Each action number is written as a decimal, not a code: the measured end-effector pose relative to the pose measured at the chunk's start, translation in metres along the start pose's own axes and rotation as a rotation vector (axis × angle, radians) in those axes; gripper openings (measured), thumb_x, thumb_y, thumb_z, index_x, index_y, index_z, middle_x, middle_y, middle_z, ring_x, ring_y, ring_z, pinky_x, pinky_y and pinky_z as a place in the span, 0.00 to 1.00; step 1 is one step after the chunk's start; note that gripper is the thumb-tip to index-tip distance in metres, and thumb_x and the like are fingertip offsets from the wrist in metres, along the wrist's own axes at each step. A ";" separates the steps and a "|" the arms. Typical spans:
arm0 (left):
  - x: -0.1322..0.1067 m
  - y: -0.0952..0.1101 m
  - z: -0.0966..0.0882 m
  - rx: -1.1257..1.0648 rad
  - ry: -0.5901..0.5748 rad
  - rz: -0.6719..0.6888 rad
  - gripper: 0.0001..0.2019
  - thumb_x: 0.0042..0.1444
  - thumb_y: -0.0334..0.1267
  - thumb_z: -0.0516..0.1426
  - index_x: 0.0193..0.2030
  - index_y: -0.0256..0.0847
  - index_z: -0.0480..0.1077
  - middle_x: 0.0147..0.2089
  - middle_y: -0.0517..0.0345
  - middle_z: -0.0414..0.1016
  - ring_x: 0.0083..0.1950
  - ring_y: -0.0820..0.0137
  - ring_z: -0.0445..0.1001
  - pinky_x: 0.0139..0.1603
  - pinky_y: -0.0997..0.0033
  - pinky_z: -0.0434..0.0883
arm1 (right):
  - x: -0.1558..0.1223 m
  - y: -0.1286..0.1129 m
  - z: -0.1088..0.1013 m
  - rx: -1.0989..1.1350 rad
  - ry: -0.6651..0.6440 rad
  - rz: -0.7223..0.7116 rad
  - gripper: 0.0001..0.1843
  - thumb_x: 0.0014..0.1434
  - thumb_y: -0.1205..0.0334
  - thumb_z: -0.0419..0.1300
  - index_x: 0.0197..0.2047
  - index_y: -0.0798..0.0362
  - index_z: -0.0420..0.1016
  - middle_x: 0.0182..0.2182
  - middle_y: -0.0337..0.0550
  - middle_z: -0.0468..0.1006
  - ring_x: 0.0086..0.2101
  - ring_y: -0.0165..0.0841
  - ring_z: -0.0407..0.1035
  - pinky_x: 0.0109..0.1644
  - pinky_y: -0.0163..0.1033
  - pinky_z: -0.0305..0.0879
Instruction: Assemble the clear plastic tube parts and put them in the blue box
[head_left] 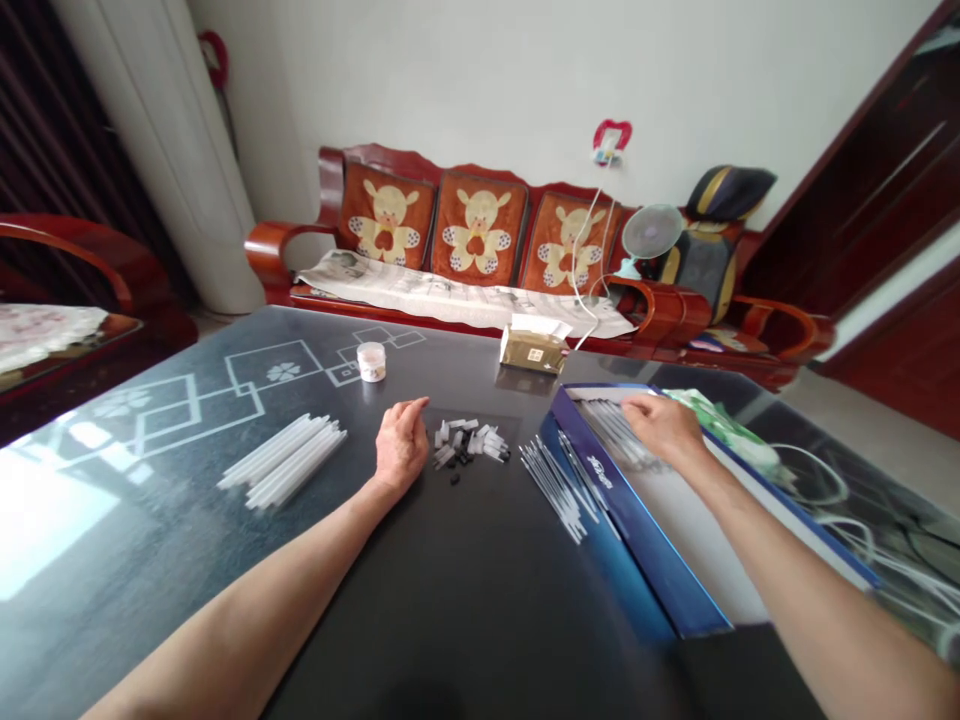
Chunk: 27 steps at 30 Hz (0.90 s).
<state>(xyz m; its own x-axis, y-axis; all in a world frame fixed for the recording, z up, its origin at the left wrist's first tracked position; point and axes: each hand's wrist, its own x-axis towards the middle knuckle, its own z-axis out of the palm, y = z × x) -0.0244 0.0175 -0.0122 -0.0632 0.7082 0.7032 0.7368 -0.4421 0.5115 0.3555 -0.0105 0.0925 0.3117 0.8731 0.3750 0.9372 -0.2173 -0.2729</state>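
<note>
My left hand (403, 445) rests on the dark table, its fingers curled closed; whatever they may hold is hidden. Right beside it lies a pile of small white and black plastic pieces (471, 440), like pen caps and plugs. My right hand (664, 425) is over the far end of an open blue box (660, 540), fingers closed, close to a row of slim assembled pens (611, 425) inside. I cannot make out whether it grips one. Thin pen refills (553, 490) lie against the box's near side. Bundled white pen barrels (289, 460) sit to the left.
A round white tub (371, 362) and a tissue box (534, 350) stand farther back on the table (465, 600). Green-and-white plastic packaging (731, 430) and white cables (870, 540) lie beyond the blue box. A wooden sofa (289, 245) is behind.
</note>
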 end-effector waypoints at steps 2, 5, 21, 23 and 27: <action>0.003 -0.003 0.000 -0.015 0.008 -0.104 0.17 0.59 0.29 0.46 0.48 0.40 0.72 0.41 0.53 0.76 0.43 0.66 0.73 0.48 0.65 0.71 | -0.024 -0.039 0.003 0.180 0.065 -0.165 0.14 0.54 0.58 0.55 0.37 0.50 0.81 0.36 0.44 0.82 0.36 0.37 0.74 0.42 0.39 0.65; 0.006 -0.008 -0.001 -0.036 -0.004 -0.236 0.17 0.58 0.28 0.46 0.47 0.39 0.72 0.41 0.53 0.77 0.44 0.66 0.75 0.49 0.65 0.71 | -0.074 -0.094 0.026 0.428 0.056 -0.323 0.14 0.56 0.58 0.53 0.36 0.51 0.80 0.36 0.44 0.82 0.36 0.35 0.75 0.43 0.37 0.67; 0.007 0.009 -0.038 0.253 -0.275 -0.091 0.14 0.59 0.31 0.52 0.49 0.40 0.73 0.41 0.49 0.74 0.44 0.64 0.72 0.47 0.66 0.71 | -0.130 -0.131 0.095 0.596 0.035 -0.198 0.16 0.55 0.56 0.51 0.34 0.51 0.80 0.32 0.48 0.83 0.33 0.39 0.76 0.40 0.39 0.69; 0.008 0.006 -0.066 0.429 -0.376 -0.013 0.12 0.61 0.34 0.50 0.45 0.40 0.73 0.40 0.48 0.73 0.45 0.62 0.71 0.43 0.66 0.71 | -0.131 -0.131 0.096 0.587 0.031 -0.198 0.16 0.55 0.56 0.51 0.34 0.51 0.80 0.31 0.48 0.83 0.33 0.39 0.76 0.40 0.39 0.68; 0.006 -0.009 -0.118 0.694 -0.510 -0.056 0.10 0.61 0.37 0.51 0.37 0.38 0.73 0.40 0.47 0.72 0.45 0.58 0.72 0.38 0.65 0.71 | -0.130 -0.131 0.098 0.580 0.031 -0.212 0.16 0.55 0.57 0.51 0.33 0.51 0.80 0.31 0.48 0.83 0.33 0.39 0.76 0.39 0.39 0.68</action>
<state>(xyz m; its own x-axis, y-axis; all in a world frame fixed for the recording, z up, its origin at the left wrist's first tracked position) -0.1105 -0.0392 0.0454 0.0760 0.9529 0.2936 0.9967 -0.0810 0.0047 0.1772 -0.0529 -0.0077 0.1405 0.8564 0.4968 0.7441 0.2397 -0.6235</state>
